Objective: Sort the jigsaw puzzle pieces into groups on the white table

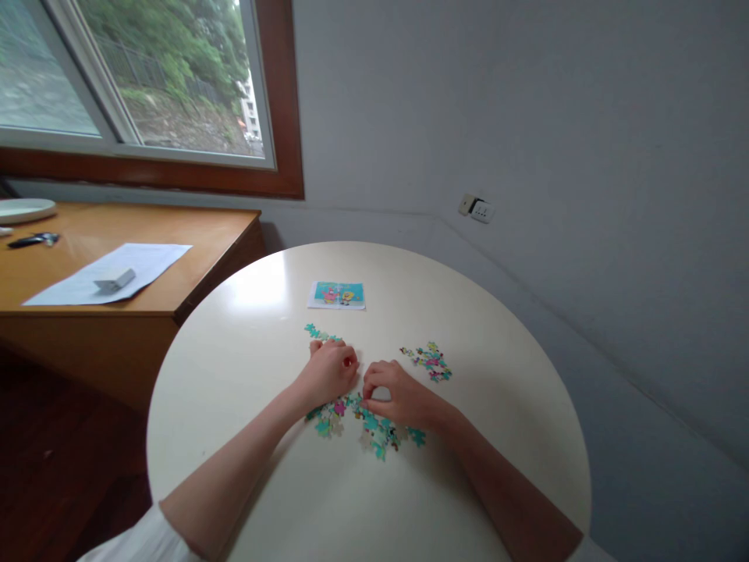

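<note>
My left hand (335, 367) is curled, thumb and fingers bent together, above the near heap of jigsaw puzzle pieces (380, 437). Whatever may be in its fingers is too small to make out. To its right, my right hand (398, 394) makes a pinch, thumb and forefinger meeting at the heap's upper edge; I cannot see what lies between the tips. Teal, pale and pink pieces lie loose below both hands. Just beyond the left hand is a short row of teal pieces (311, 331), partly hidden by it. A second, mixed-colour pile (434, 363) lies right of the right hand.
A picture card (339, 296) with two cartoon figures lies farther back on the round white table (468, 312). A wooden desk (222, 234) on the left bears a paper sheet (157, 261) with a small grey-white object on it. Walls stand behind and right.
</note>
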